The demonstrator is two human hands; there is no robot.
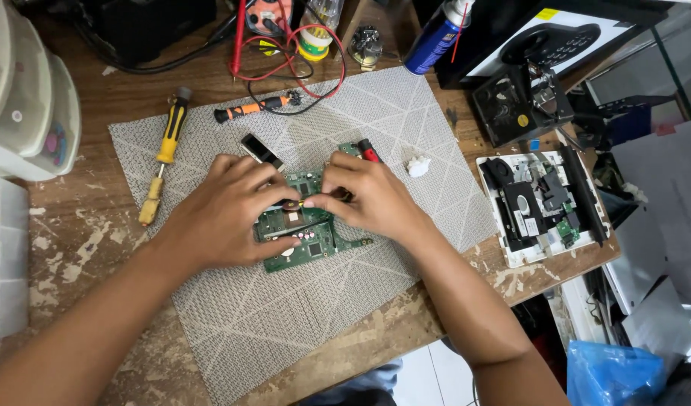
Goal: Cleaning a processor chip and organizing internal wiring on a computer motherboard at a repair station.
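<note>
**One head-worn view, looking steeply down**

A single camera sits on the person's head, facing down and forward over the wooden counter [74, 248]. It is close: both forearms enter from the bottom edge, the grey woven mat [285, 301] fills the middle, and floor shows at the lower right.

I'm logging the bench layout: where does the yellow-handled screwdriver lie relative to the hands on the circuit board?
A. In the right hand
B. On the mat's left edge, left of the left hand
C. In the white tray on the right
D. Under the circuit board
B: the yellow-handled screwdriver lies at the grey mat's left edge, apart from the left hand.
</note>
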